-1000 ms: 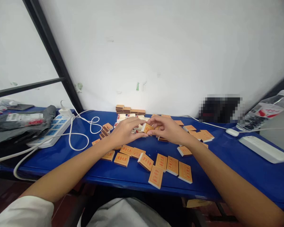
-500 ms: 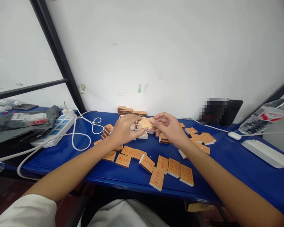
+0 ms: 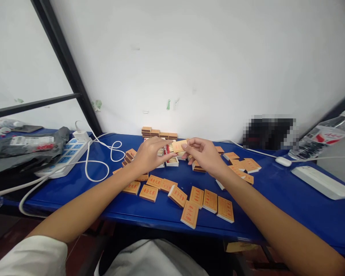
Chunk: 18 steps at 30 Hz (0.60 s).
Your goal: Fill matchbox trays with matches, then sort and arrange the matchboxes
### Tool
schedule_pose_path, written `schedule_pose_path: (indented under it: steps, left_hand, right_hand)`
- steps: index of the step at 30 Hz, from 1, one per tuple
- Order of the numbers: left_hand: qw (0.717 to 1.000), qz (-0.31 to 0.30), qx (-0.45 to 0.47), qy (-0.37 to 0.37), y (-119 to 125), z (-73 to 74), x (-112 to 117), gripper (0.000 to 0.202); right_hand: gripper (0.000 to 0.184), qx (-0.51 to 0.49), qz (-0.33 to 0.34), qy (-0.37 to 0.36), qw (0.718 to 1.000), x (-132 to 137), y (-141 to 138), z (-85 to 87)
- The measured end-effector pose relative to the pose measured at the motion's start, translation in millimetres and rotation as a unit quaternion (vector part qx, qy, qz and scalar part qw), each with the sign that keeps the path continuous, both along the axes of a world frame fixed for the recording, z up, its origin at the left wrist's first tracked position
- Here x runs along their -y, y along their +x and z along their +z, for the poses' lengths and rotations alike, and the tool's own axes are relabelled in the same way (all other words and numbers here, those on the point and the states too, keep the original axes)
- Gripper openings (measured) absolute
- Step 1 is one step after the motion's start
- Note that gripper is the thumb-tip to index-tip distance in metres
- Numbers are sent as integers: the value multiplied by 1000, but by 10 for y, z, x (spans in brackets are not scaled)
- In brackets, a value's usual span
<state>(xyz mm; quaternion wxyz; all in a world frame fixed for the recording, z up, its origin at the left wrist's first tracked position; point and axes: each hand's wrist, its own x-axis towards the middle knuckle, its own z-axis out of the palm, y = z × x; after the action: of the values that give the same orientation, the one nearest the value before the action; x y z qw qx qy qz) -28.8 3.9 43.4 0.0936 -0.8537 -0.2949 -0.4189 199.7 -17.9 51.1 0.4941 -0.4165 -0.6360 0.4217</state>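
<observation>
In front of me a small matchbox [image 3: 179, 145] with an orange label is held between both hands. Its inner tray [image 3: 169, 149] sticks out on the left, showing red-tipped matches. My left hand [image 3: 153, 154] pinches the tray end between thumb and fingers. My right hand [image 3: 202, 152] grips the labelled sleeve, thumb on top. Just beneath lies an open tray of matches [image 3: 171, 162] on the blue table, partly hidden by the hands. Behind them, several matchboxes stand stacked [image 3: 155, 132] against the wall.
Loose matchboxes [image 3: 189, 214] lie along the near side of the blue table [image 3: 276, 214], with more matchboxes [image 3: 250, 165] at right. White cables [image 3: 99, 180] and a power strip [image 3: 71, 153] are at left. A white device [image 3: 322, 182] and a water bottle [image 3: 323, 136] stand right.
The matchbox's tray of matches now shows out of its sleeve between the left thumb and fingers; before, mostly the label showed. The view has shifted slightly.
</observation>
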Motion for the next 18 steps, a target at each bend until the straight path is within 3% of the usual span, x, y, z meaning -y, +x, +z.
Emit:
schedule_pose_path:
  steps: [9, 13, 18]
  left_hand:
    - [985, 61, -82, -137, -329, 194, -253, 34]
    - [977, 86, -112, -160, -495, 240, -385, 33]
    - [981, 44, -108, -155, -594, 195, -504, 31]
  right_hand:
    - [42, 37, -155, 8, 987, -213, 277, 38]
    - [35, 88, -200, 40, 975, -298, 391, 38]
    - [31, 140, -229, 60, 961, -333, 443, 42]
